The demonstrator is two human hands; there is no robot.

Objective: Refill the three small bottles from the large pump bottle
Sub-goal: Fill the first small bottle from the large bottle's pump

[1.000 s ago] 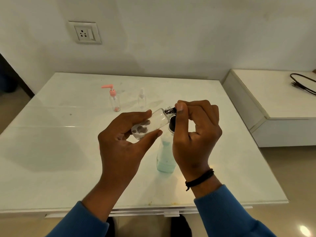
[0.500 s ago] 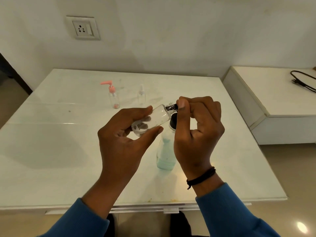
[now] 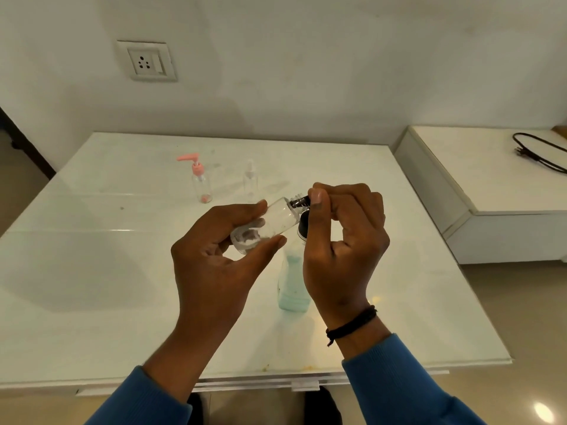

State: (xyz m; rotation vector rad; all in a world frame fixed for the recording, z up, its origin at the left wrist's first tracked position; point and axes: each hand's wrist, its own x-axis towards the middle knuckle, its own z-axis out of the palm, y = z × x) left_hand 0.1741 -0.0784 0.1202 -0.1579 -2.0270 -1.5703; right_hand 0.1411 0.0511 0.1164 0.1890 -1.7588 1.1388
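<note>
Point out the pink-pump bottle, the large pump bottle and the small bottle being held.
Pink-pump bottle (image 3: 201,187): head view, clear body.
Large pump bottle (image 3: 291,289): head view, lower body.
Held small bottle (image 3: 276,220): head view, clear side.

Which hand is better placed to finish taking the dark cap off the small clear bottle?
The right hand: its fingertips already pinch the small dark cap, while the left hand holds the tilted small clear plastic bottle.

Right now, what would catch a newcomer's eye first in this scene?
The two hands mid-table: the left hand holds a tilted small clear bottle while the right hand pinches its dark cap. Right behind them stands the large pump bottle of pale green liquid. Farther back, a pink-pump bottle stands on the white table.
</note>
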